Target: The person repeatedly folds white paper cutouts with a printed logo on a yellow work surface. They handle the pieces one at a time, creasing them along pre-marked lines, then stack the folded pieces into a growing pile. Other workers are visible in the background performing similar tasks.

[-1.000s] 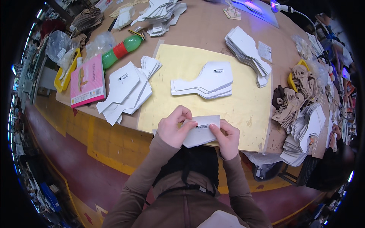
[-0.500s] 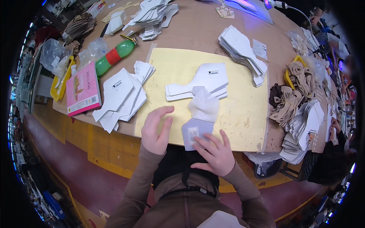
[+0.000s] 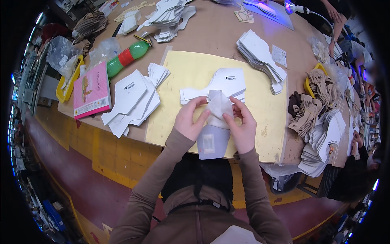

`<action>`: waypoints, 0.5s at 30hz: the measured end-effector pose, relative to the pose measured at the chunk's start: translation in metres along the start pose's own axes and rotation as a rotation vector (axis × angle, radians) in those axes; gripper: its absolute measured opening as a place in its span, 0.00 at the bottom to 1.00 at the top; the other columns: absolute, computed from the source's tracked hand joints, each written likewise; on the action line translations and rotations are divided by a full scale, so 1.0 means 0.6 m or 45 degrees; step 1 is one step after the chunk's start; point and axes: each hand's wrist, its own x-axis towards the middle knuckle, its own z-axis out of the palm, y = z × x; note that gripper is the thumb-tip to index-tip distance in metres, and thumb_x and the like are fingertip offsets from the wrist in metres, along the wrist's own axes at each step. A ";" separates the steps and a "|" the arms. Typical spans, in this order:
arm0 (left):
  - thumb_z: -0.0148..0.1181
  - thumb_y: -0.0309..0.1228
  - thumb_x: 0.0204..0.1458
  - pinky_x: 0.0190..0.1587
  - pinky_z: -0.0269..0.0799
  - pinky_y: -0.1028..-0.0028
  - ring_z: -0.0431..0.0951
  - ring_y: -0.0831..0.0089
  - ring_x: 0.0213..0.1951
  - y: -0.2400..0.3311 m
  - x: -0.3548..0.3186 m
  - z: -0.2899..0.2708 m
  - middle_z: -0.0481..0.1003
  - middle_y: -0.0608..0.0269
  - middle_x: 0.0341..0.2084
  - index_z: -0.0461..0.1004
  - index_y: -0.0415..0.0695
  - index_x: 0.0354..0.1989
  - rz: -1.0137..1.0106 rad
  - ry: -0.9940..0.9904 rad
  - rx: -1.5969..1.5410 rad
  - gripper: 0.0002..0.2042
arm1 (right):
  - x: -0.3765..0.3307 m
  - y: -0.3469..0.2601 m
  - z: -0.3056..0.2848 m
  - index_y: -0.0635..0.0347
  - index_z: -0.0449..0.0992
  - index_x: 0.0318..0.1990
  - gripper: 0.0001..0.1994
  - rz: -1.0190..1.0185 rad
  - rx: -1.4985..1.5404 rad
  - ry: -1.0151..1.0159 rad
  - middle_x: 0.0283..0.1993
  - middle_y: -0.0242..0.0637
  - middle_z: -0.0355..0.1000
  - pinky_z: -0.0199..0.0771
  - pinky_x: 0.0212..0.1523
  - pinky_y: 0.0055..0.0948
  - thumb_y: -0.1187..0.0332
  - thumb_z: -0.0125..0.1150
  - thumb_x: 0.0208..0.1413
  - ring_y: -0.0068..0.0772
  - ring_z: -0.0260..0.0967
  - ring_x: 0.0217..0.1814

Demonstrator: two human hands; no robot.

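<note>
A thin, white, slightly see-through fabric piece [image 3: 219,106] lies between my hands, over the upper end of a grey panel [image 3: 219,140] with a small pale rectangular patch on it. My left hand [image 3: 192,118] grips the fabric's left edge, thumb and fingers curled in. On the opposite edge, my right hand [image 3: 243,125] holds it, the thumb resting on its face. Just beyond them sits a small stack of white shaped cut pieces [image 3: 227,81], the top one printed. All this rests on a yellow sheet [image 3: 264,122]; the panel's near end hangs over the table edge.
On the left are more white cut pieces [image 3: 132,95], a pink box [image 3: 92,90], a green bottle [image 3: 129,56] and a yellow tray [image 3: 67,90]. White stacks [image 3: 260,55] and brown bundled pieces [image 3: 308,112] occupy the right. A lamp [image 3: 298,8] stands far right, near another person's hand.
Both hands have moved forward from the grey panel to the white fabric piece and taken hold of its sides. The fabric's far end is now drawn up into a narrower shape.
</note>
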 end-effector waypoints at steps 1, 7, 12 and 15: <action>0.58 0.29 0.62 0.57 0.71 0.67 0.77 0.63 0.53 -0.002 0.009 -0.003 0.78 0.52 0.49 0.69 0.37 0.58 0.024 0.019 -0.039 0.18 | -0.002 -0.003 0.001 0.65 0.72 0.62 0.24 0.051 0.048 -0.012 0.48 0.34 0.74 0.71 0.49 0.23 0.79 0.63 0.56 0.22 0.68 0.43; 0.59 0.29 0.63 0.52 0.73 0.77 0.78 0.76 0.48 -0.020 0.084 -0.034 0.80 0.56 0.46 0.71 0.38 0.59 -0.235 -0.365 -0.401 0.18 | -0.018 -0.023 -0.011 0.66 0.71 0.63 0.25 0.017 0.016 -0.239 0.50 0.35 0.73 0.70 0.48 0.22 0.81 0.61 0.56 0.21 0.67 0.42; 0.64 0.29 0.59 0.46 0.75 0.79 0.80 0.79 0.40 -0.005 0.065 -0.047 0.82 0.60 0.36 0.78 0.34 0.49 -0.341 -0.418 -0.577 0.13 | -0.028 -0.045 -0.004 0.68 0.71 0.63 0.26 0.163 0.160 -0.187 0.48 0.34 0.74 0.70 0.47 0.23 0.81 0.63 0.55 0.21 0.68 0.42; 0.65 0.29 0.59 0.42 0.77 0.79 0.80 0.79 0.37 0.020 0.032 -0.061 0.83 0.59 0.36 0.79 0.33 0.49 -0.419 -0.359 -0.690 0.14 | -0.024 -0.061 -0.002 0.70 0.76 0.56 0.20 0.140 0.125 -0.153 0.44 0.36 0.75 0.70 0.47 0.24 0.80 0.64 0.54 0.22 0.69 0.42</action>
